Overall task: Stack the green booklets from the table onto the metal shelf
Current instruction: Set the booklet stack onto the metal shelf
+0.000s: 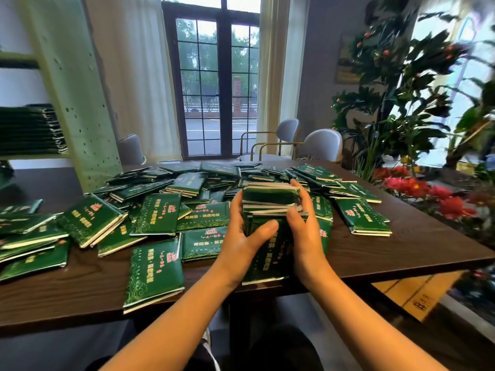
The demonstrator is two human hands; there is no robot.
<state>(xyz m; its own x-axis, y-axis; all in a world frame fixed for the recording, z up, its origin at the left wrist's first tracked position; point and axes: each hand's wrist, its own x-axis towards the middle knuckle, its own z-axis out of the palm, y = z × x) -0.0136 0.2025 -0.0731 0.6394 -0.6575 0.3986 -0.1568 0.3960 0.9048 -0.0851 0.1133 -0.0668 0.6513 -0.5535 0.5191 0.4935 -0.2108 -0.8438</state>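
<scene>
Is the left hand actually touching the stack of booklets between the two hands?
Touching. The head view shows the left hand gripping the stack of booklets: its thumb lies across the stack's front and its fingers lie against the left side.

head view | wide-angle, worn on head | facing forward and down across table [401, 253] toward window [211, 76] | close: near table edge just below lens | far left edge: metal shelf [72, 103] | far right edge: plants [401, 84]

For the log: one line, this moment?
left hand, right hand: gripping green booklet stack | dark wooden table: loose booklets | metal shelf: stacked booklets
</scene>
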